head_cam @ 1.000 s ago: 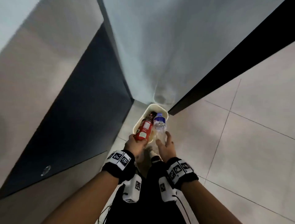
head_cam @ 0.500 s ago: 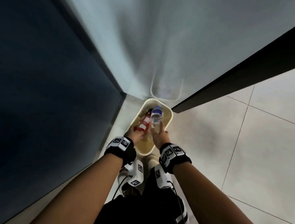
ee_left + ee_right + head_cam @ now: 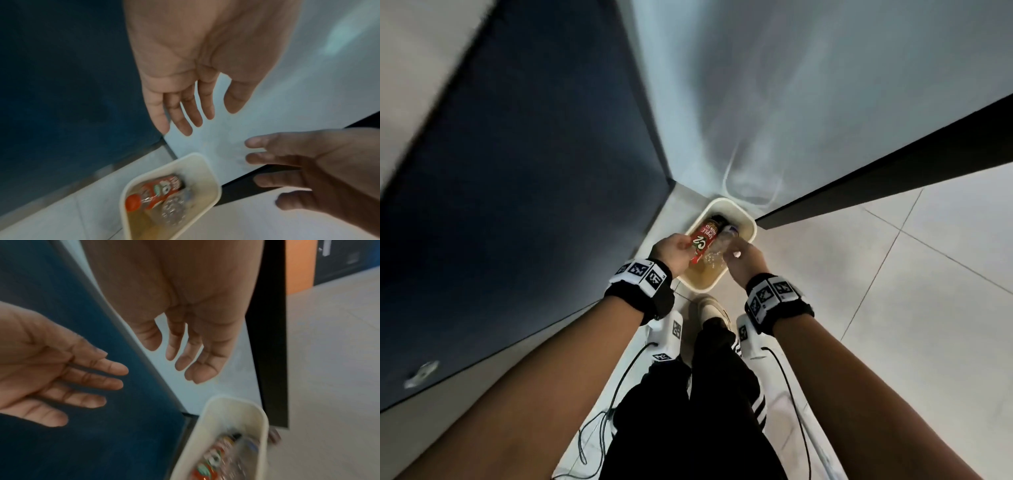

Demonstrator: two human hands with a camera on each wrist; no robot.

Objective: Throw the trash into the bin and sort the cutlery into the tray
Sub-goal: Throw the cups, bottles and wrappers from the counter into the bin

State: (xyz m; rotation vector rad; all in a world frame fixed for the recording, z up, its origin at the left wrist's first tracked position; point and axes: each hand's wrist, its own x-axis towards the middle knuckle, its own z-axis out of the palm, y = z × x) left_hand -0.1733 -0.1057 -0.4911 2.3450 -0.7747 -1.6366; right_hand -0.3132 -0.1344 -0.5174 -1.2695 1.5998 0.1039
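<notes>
Floor (image 3: 893,274) bin (image 3: 213,177): two bottles (image 3: 158,191).

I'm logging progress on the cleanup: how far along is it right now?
Done: the red-labelled bottle and the clear plastic bottle lie inside the cream bin. In hand: nothing; the left hand and right hand hang open above it. Left: sorting the cutlery; neither cutlery nor tray is in view.

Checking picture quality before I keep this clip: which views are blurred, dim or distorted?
Head view: strong wide-angle bending of walls and arms, dim corner, yet the red bottle label in the bin reads fairly sharp. Left wrist view: left hand soft, bin contents smeared. Right wrist view: the bin and bottles are heavily motion-blurred; right hand dark and soft.
</notes>
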